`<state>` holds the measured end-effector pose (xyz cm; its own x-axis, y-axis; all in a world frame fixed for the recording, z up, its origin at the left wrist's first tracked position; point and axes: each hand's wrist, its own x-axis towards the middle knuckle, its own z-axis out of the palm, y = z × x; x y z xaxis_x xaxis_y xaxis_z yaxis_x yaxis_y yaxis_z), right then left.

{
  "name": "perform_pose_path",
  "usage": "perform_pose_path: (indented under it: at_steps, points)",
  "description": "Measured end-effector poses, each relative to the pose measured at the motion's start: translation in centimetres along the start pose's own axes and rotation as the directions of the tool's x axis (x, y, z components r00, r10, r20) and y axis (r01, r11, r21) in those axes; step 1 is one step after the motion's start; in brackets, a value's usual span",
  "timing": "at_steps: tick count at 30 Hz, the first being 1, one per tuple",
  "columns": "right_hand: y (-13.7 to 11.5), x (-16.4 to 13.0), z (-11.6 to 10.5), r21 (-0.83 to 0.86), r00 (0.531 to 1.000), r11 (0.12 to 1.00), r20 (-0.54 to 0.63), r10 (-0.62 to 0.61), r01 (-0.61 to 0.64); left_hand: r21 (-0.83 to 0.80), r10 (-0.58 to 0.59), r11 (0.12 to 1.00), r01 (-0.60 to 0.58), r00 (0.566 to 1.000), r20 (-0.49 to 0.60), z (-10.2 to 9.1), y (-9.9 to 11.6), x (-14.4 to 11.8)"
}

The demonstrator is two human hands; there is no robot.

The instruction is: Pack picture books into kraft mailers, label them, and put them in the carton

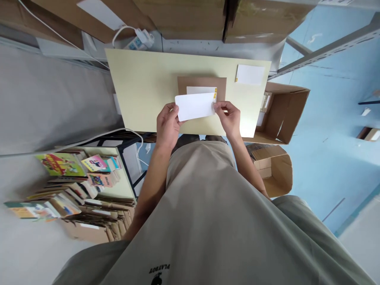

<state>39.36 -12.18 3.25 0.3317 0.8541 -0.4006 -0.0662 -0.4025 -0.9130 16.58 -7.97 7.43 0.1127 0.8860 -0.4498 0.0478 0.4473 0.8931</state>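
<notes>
A blank white label (196,107) with a small yellow mark at its upper right corner is held up over the table. My left hand (168,126) pinches its left edge between thumb and fingers. At the right edge, the fingers of my right hand (229,115) are closed on the same label. Behind it lies a flat brown cardboard piece (182,84), bearing a second white label (202,90) that is partly covered by the held one.
On the pale yellow table (142,87), another white label (250,74) lies at the back right. Open cardboard boxes (293,113) stand to the right. Books (63,164) and folded cardboard (92,229) are stacked at left. A power strip (138,42) sits behind the table.
</notes>
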Motion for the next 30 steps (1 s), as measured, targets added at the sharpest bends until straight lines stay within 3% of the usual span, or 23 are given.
perform_pose_path:
  at_steps: [9, 14, 18, 22, 27, 30]
  points:
    - [1.7, -0.1, -0.1, 0.025, 1.000, 1.000, -0.007, 0.010, -0.010, 0.003, -0.006, 1.000, 0.006, 0.999, 0.036, -0.1, -0.7, -0.1]
    - [1.3, -0.4, 0.2, 0.021, 0.999, 0.999, 0.017, 0.042, -0.043, -0.015, -0.036, 0.999, 0.036, 0.999, 0.028, -0.3, -0.8, 0.0]
    - [0.0, -1.5, 0.7, -0.014, 1.000, 1.000, 0.022, 0.021, -0.020, 0.013, -0.052, 0.999, 0.051, 0.998, 0.024, -1.1, -2.9, 1.1]
    - [-0.8, -3.0, 1.0, -0.096, 0.997, 0.994, 0.062, -0.052, 0.058, -0.107, -0.116, 0.988, 0.114, 0.993, -0.008, -1.6, -5.9, 2.2]
    - [0.6, -3.2, 0.7, -0.170, 0.997, 0.983, 0.006, -0.075, 0.075, -0.207, -0.152, 0.969, 0.131, 0.985, -0.086, -1.0, -7.5, 2.7]
    - [2.3, -1.8, 0.4, -0.206, 0.997, 0.977, -0.045, -0.059, 0.049, -0.108, -0.086, 0.992, 0.072, 0.987, -0.135, -0.7, -7.8, 4.0]
